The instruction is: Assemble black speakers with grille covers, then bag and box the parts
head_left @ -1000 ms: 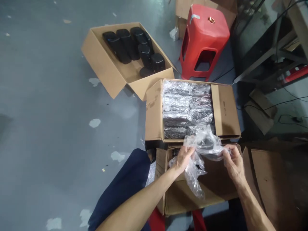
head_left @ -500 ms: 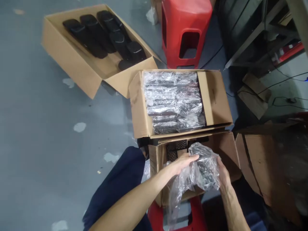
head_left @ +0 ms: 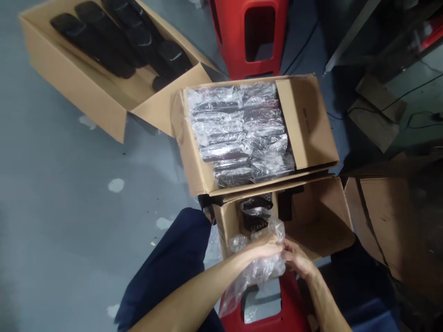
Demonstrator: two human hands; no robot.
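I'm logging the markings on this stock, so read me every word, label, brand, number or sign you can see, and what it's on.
Cardboard flap beside the plastic-wrapped packets: a small dark printed marking, too small and blurred to read.
Nothing else readable: I can make out no text on the clear plastic wrapping at the hands.

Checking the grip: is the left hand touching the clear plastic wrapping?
Touching: the head view shows the left hand clutching the bunched clear plastic wrapping.

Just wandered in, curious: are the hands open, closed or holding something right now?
Left hand: closed on crumpled clear plastic wrapping.
Right hand: curled beside the left; whether it grips cannot be told.
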